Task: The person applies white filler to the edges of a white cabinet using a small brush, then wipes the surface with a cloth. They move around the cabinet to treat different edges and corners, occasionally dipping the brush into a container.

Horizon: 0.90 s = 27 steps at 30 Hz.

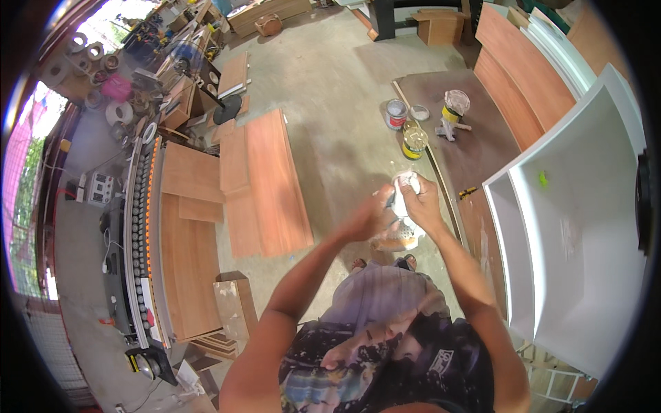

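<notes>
In front of my body, both hands are together on a crumpled white cloth point(407, 184). My right hand point(424, 204) is closed on it with the thumb over the top. My left hand point(374, 215), a little blurred, closes on its left side. Just below the hands shows a pale, perforated piece point(394, 241) with a brownish edge; whether it is held or lies lower down I cannot tell. Ahead of the hands stand an open tin with a yellow band point(414, 143), a red-labelled tin point(396, 114) and a round lid point(419, 112).
A paint-smeared tub point(455, 104) stands on the brown board point(492, 148) at right. Close on my right is a white cabinet point(571, 206). Wooden panels point(265, 189) lie on the floor to the left, beside a long roller machine point(146, 234). A black stand point(227, 108) is farther off.
</notes>
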{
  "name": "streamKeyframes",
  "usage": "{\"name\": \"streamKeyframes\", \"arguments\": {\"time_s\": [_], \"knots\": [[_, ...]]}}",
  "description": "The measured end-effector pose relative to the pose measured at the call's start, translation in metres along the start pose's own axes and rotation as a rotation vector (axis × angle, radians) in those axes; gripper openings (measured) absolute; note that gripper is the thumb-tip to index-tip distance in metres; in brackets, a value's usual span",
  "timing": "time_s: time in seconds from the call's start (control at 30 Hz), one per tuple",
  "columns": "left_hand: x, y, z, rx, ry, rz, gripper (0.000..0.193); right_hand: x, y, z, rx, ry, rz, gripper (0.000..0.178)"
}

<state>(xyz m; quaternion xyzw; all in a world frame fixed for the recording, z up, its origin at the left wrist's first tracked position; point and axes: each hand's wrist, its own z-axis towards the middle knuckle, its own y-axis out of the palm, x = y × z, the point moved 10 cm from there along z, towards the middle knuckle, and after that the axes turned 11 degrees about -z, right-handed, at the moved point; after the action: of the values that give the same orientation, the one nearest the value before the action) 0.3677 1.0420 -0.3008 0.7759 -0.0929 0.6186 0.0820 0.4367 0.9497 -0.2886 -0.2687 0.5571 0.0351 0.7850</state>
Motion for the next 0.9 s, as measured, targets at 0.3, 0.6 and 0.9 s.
{"name": "streamKeyframes", "arguments": {"time_s": [0.3, 0.6, 0.9], "knots": [[0.016, 0.002, -0.007, -0.053, -0.010, -0.016, 0.026, 0.016, -0.031, -0.003, -0.178, 0.057, 0.110, 0.027], [0.001, 0.000, 0.011, 0.132, 0.287, 0.029, 0.018, 0.015, -0.006, -0.021, -0.073, 0.198, 0.452, 0.028], [0.028, 0.001, -0.006, -0.233, -0.074, 0.193, 0.022, -0.053, -0.028, -0.019, -0.672, -0.386, -0.524, 0.022]]}}
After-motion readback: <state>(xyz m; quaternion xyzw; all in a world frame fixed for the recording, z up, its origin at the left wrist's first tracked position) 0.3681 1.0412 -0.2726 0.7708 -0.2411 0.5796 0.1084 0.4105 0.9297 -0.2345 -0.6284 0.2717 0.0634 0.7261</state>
